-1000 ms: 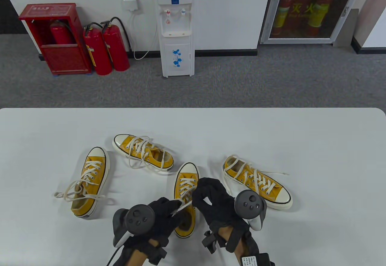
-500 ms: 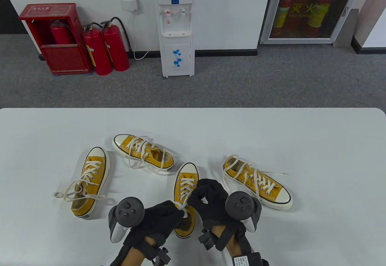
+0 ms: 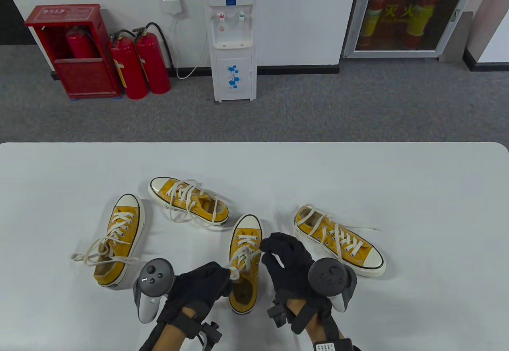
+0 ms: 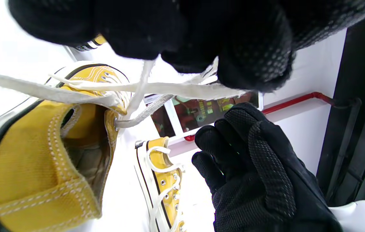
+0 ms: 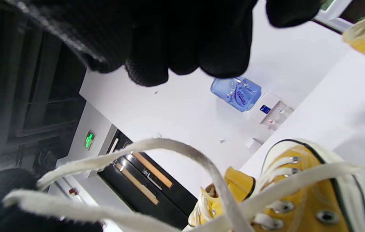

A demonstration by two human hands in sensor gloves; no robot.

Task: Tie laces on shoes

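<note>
Several yellow canvas shoes with white laces lie on the white table. The middle shoe points away from me, between my hands; it also fills the left wrist view as the shoe. My left hand pinches its laces just above the shoe's opening, seen close as fingers on a lace. My right hand, fingers curled, pinches the other end of that lace. A lace loop hangs below my right fingers.
Three more yellow shoes lie around with loose laces: one at the left, one behind, one at the right. Beyond the table's far edge are a water dispenser and red fire extinguishers.
My hands met over the middle shoe's opening, then drew apart. The left hand moved left and toward me, the right slightly right, and a short length of lace now stretches between them.
</note>
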